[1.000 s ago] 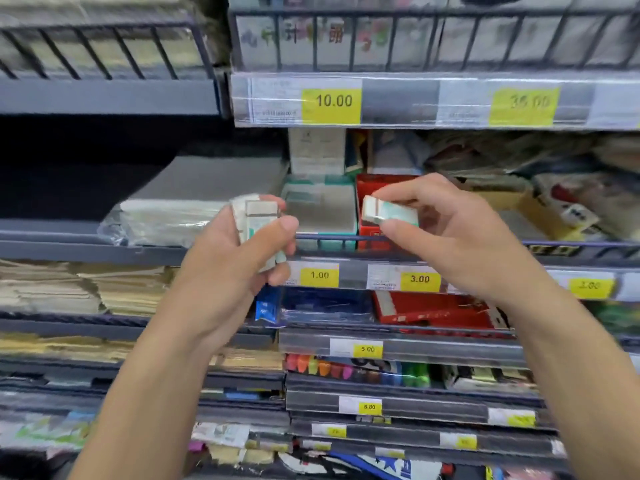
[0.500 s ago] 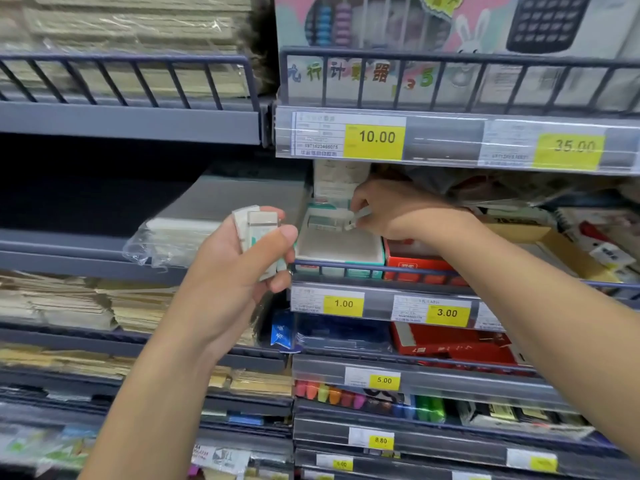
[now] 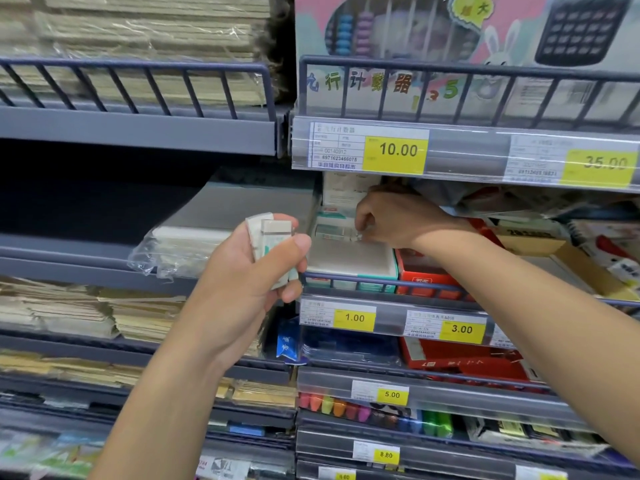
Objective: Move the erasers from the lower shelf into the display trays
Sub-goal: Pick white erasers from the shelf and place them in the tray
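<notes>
My left hand [image 3: 249, 271] holds a small stack of white erasers with green sleeves [image 3: 272, 237] upright in front of the shelf. A white display tray with a teal edge [image 3: 349, 261] sits behind the shelf rail above the 1.00 price tag. A few erasers [image 3: 334, 232] lie in a row at the tray's back. My right hand [image 3: 391, 218] reaches into the tray's far end, fingertips pinched on an eraser [image 3: 356, 236] at the end of that row.
A red box [image 3: 426, 271] stands right of the tray. The metal rail [image 3: 381, 284] runs along the tray's front. A plastic-wrapped packet [image 3: 180, 247] lies to the left. The upper shelf with the 10.00 tag [image 3: 398, 150] hangs close above my right hand.
My right hand carried one eraser from in front of the shelf into the tray's back and now sets it by the row. My left hand kept its stack still. The camera moved closer.
</notes>
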`<state>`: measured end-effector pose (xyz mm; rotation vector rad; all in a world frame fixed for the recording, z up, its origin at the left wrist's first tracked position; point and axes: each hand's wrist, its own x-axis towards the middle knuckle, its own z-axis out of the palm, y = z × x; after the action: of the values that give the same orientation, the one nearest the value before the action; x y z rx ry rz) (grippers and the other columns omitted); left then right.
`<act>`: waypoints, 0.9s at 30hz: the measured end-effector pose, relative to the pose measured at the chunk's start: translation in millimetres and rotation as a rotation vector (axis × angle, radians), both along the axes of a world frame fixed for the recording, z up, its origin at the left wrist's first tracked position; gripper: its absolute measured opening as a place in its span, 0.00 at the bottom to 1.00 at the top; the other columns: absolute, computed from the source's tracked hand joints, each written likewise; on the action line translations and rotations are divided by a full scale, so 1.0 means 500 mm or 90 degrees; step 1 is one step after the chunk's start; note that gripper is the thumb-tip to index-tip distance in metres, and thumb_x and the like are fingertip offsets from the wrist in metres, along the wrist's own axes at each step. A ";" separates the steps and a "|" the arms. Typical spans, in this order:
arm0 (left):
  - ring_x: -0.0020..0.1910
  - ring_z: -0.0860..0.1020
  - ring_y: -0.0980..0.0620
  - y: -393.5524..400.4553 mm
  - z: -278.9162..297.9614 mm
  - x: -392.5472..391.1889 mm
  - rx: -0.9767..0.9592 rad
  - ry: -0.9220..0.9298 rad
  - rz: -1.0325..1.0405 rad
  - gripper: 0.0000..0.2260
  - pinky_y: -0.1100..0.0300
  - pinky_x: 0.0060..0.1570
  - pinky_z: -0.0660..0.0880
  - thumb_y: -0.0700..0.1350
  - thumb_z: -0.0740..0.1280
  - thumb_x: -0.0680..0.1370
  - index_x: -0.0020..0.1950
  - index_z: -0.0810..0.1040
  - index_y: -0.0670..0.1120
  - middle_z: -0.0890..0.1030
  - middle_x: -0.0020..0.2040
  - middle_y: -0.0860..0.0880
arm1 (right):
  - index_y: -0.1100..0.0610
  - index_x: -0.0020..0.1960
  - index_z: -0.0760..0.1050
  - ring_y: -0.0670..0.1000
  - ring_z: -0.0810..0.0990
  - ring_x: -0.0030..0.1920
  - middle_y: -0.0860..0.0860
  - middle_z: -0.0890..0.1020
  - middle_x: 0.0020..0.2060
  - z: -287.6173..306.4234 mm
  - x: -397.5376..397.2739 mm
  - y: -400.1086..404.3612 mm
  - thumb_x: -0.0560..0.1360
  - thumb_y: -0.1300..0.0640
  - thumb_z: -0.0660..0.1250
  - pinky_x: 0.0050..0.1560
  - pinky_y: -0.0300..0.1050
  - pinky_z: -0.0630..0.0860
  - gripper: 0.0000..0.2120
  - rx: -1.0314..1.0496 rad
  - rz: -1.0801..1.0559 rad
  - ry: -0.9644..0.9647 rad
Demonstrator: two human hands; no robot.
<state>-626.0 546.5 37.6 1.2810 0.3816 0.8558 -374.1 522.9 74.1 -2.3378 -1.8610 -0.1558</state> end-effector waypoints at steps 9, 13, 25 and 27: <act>0.36 0.75 0.52 -0.003 -0.001 -0.001 0.002 -0.001 -0.007 0.12 0.63 0.31 0.74 0.52 0.78 0.70 0.52 0.84 0.55 0.80 0.39 0.47 | 0.48 0.46 0.85 0.50 0.81 0.48 0.46 0.84 0.46 -0.001 0.006 0.009 0.72 0.58 0.72 0.47 0.38 0.73 0.06 -0.018 0.016 0.003; 0.36 0.75 0.52 -0.010 -0.002 -0.002 0.000 -0.004 -0.008 0.11 0.63 0.31 0.74 0.51 0.78 0.71 0.52 0.84 0.54 0.80 0.39 0.47 | 0.47 0.46 0.85 0.49 0.82 0.47 0.43 0.84 0.44 0.006 0.005 0.006 0.72 0.56 0.71 0.47 0.38 0.73 0.06 -0.040 0.020 0.003; 0.35 0.74 0.52 -0.035 -0.006 -0.003 -0.002 0.044 -0.066 0.10 0.63 0.30 0.73 0.46 0.76 0.75 0.55 0.83 0.49 0.79 0.40 0.45 | 0.51 0.60 0.82 0.44 0.81 0.45 0.44 0.84 0.48 0.029 -0.106 -0.142 0.78 0.59 0.70 0.49 0.36 0.76 0.12 0.160 0.304 0.472; 0.37 0.75 0.54 -0.041 -0.007 0.000 0.002 0.060 -0.090 0.08 0.63 0.30 0.72 0.44 0.74 0.76 0.54 0.83 0.47 0.79 0.41 0.46 | 0.54 0.63 0.80 0.47 0.81 0.47 0.48 0.82 0.53 0.025 -0.127 -0.157 0.79 0.61 0.68 0.50 0.41 0.77 0.14 0.139 0.359 0.508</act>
<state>-626.1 526.1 34.0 1.3384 0.3597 0.6777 -437.8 444.4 86.7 -1.3362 -1.8249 0.5250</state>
